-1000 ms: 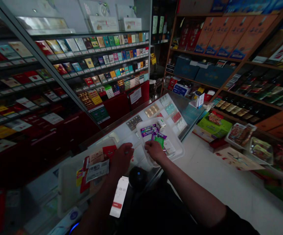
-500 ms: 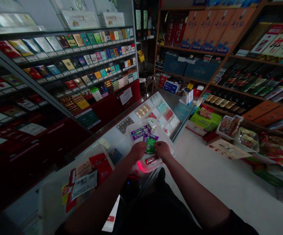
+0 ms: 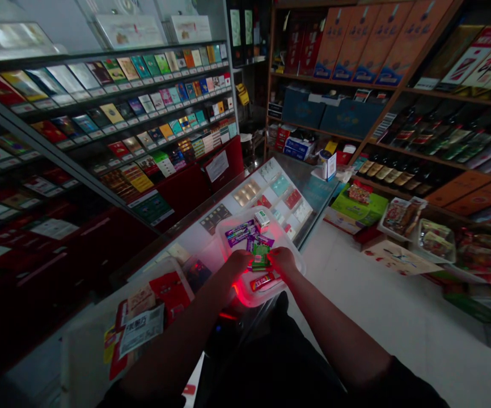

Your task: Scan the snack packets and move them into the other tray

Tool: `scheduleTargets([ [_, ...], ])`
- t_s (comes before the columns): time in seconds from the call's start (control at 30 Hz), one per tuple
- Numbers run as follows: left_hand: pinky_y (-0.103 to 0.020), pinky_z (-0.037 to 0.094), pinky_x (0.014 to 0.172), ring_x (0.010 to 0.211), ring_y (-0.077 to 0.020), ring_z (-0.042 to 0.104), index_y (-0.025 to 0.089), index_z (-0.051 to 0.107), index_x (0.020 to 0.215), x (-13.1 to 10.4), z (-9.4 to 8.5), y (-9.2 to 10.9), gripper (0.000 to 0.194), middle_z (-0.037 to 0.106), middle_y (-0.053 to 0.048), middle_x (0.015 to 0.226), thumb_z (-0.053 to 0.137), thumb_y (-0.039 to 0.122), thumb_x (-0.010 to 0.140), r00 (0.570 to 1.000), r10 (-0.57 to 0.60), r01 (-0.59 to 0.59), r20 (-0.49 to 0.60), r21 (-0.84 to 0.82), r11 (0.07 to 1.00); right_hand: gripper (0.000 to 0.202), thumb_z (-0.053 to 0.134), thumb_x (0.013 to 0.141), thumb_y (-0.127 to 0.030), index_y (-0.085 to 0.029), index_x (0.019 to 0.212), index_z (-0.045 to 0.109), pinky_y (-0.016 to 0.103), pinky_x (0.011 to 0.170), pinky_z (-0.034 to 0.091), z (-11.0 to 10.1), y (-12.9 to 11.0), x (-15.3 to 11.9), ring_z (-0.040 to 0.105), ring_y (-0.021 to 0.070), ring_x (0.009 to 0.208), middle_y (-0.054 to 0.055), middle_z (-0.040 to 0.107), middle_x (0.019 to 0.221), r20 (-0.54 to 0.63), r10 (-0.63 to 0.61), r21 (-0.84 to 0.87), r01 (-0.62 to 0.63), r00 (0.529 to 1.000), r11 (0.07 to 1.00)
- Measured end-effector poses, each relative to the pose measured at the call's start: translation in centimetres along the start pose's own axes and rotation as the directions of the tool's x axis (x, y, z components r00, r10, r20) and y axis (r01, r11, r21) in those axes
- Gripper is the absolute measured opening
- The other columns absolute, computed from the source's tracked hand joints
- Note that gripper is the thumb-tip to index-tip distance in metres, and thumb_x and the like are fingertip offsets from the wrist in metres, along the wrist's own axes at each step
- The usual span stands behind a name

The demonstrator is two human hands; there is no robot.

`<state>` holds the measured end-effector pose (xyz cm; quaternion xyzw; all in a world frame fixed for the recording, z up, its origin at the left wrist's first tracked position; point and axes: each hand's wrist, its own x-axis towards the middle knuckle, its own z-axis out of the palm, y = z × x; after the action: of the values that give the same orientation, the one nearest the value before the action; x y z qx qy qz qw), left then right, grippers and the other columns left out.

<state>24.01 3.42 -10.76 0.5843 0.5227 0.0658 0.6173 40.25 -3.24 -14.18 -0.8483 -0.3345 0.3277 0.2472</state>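
A small green packet (image 3: pixel 261 256) is held by its two sides above a white plastic tray (image 3: pixel 295 254). My left hand (image 3: pixel 240 262) pinches its left edge and my right hand (image 3: pixel 281 260) its right edge. Behind the packet, several purple packs (image 3: pixel 241 233) lie in the tray beside a small white-and-green box (image 3: pixel 261 219). Nearer to me in the tray is a red stick-shaped pack (image 3: pixel 262 281). Red light falls on the tray and on the fingers. What is printed on the packet is too small to read.
The tray stands on a glass display counter (image 3: pixel 220 215). A second white tray (image 3: pixel 75 345) with red and silver snack packets (image 3: pixel 142 330) is at the left. Shelves of small boxes (image 3: pixel 160 102) rise behind; bottles (image 3: pixel 424 136) and cartons line the right. Snack boxes (image 3: pixel 360 207) sit by the floor.
Red light now spreads over the tray, where before it showed only at the near edge. The green packet has tilted slightly and stays between both hands. The camera view has shifted a little.
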Motion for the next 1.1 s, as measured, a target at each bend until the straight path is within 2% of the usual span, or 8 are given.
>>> scheduleTargets([
  [0.13,-0.025,0.037,0.059,0.065,-0.0149,0.056,0.019,0.055,0.069,0.0,0.1,-0.1,0.020,0.057,0.001,0.063,0.063,0.037,0.073,1.000,-0.014,0.015,0.004,-0.076,0.997,0.014,0.067,0.072,-0.015,-0.016,0.082,0.077,0.020,0.059,0.044,-0.2,-0.2,0.0,0.070,0.0164,0.075,0.006,0.076,0.083,-0.025,0.037,0.052,-0.036,0.999,0.998],
  [0.23,-0.025,0.033,0.056,0.060,-0.0130,0.053,0.019,0.054,0.068,-0.4,0.0,-0.1,0.018,0.055,0.002,0.060,0.062,0.034,0.072,0.999,-0.017,0.021,0.027,-0.147,0.989,0.022,0.070,0.066,-0.014,-0.015,0.087,0.074,0.020,0.052,0.042,-0.4,-0.2,-0.4,0.066,0.0147,0.065,0.004,0.074,0.076,-0.020,0.103,0.156,-0.099,0.994,0.983],
  [0.33,-0.025,0.032,0.055,0.058,-0.0124,0.052,0.018,0.056,0.069,-1.1,-0.4,0.0,0.021,0.057,0.002,0.060,0.064,0.037,0.071,1.000,-0.023,0.023,0.004,-0.174,0.985,0.024,0.069,0.064,-0.014,-0.013,0.088,0.072,0.020,0.048,0.040,-0.8,-0.3,-1.2,0.061,0.0134,0.054,0.001,0.069,0.064,0.067,0.140,0.329,-0.155,0.988,0.932],
  [0.47,-0.026,0.035,0.056,0.055,-0.0120,0.051,0.015,0.061,0.072,-2.6,-1.1,0.1,0.023,0.061,-0.001,0.062,0.065,0.037,0.070,1.000,-0.017,0.019,0.010,-0.246,0.969,0.022,0.067,0.061,-0.012,-0.013,0.082,0.070,0.022,0.047,0.041,-1.5,-0.9,-2.8,0.057,0.0131,0.050,-0.001,0.063,0.056,0.218,0.098,0.504,-0.198,0.971,0.841],
  [0.6,-0.024,0.035,0.054,0.056,-0.0120,0.053,0.015,0.063,0.076,-4.2,-1.8,0.2,0.020,0.061,0.000,0.062,0.064,0.033,0.069,0.998,0.033,-0.045,-0.047,-0.271,0.961,0.025,0.067,0.059,-0.012,-0.014,0.084,0.071,0.023,0.053,0.046,-1.7,-2.0,-4.5,0.059,0.0131,0.055,0.000,0.068,0.064,0.264,-0.002,0.600,-0.162,0.965,0.784],
  [0.83,-0.023,0.038,0.055,0.056,-0.0114,0.053,0.016,0.069,0.089,-6.7,-4.3,-0.6,0.022,0.066,0.000,0.066,0.064,0.030,0.072,0.970,0.072,-0.114,-0.232,-0.175,0.978,0.012,0.068,0.061,-0.019,-0.015,0.073,0.069,0.023,0.053,0.041,-0.8,-4.3,-6.9,0.055,0.0117,0.054,-0.001,0.065,0.061,0.191,-0.130,0.540,0.007,0.973,0.842],
  [1.0,-0.024,0.040,0.057,0.061,-0.0129,0.057,0.014,0.073,0.090,-8.1,-6.4,-2.1,0.027,0.071,-0.004,0.075,0.064,0.033,0.072,0.948,0.180,-0.212,-0.262,-0.100,0.972,0.009,0.067,0.066,-0.023,-0.017,0.072,0.069,0.023,0.053,0.041,0.5,-5.3,-8.3,0.055,0.0123,0.054,-0.002,0.063,0.060,0.151,-0.188,0.450,0.102,0.971,0.887],
  [1.1,-0.024,0.041,0.059,0.063,-0.0137,0.059,0.014,0.072,0.085,-9.0,-7.1,-2.8,0.025,0.070,-0.004,0.073,0.065,0.032,0.070,0.943,0.200,-0.235,-0.268,-0.104,0.967,0.006,0.066,0.068,-0.023,-0.018,0.071,0.067,0.022,0.051,0.040,1.4,-5.3,-8.9,0.055,0.0117,0.051,-0.002,0.063,0.060,0.160,-0.221,0.419,0.137,0.962,0.898],
])
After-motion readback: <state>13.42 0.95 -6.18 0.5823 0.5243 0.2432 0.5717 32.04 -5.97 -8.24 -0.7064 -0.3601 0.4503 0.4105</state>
